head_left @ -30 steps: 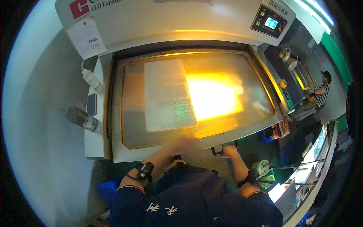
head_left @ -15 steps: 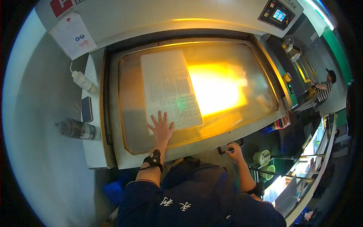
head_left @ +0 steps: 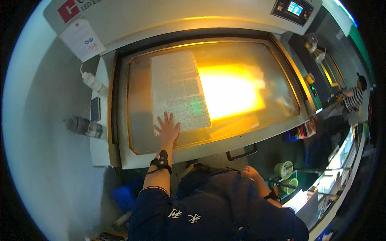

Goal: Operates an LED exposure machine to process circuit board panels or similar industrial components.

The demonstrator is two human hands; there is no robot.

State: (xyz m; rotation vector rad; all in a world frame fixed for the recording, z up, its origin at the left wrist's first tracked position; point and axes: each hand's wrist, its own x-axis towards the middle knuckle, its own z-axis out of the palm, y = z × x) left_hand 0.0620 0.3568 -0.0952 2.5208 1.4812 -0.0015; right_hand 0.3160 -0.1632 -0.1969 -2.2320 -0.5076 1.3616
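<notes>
My left hand (head_left: 166, 130) lies flat with its fingers spread on the lower left corner of a pale rectangular panel (head_left: 173, 76) covered in fine patterns. Under the panel is the wide bed of a machine, covered by a glossy see-through sheet (head_left: 140, 138) inside a rounded frame. My right hand (head_left: 251, 172) is close to my body, its fingers curled in and no object visible in them. Apart from it, on the front edge of the bed, is a black handle (head_left: 242, 153). My body hides part of the right arm.
Yellow light (head_left: 231, 92) glares beside the panel. On the left ledge are a white squeeze bottle (head_left: 92, 82), a phone (head_left: 95, 109) and a dark bottle (head_left: 85, 127). A control panel (head_left: 292, 11) is at upper right. Green tubs (head_left: 284, 170) and a person (head_left: 354, 98) are on the right.
My right hand has drawn back from the black handle toward my body, its fingers more curled. My left hand stays spread on the panel's corner. The whole view has shifted slightly.
</notes>
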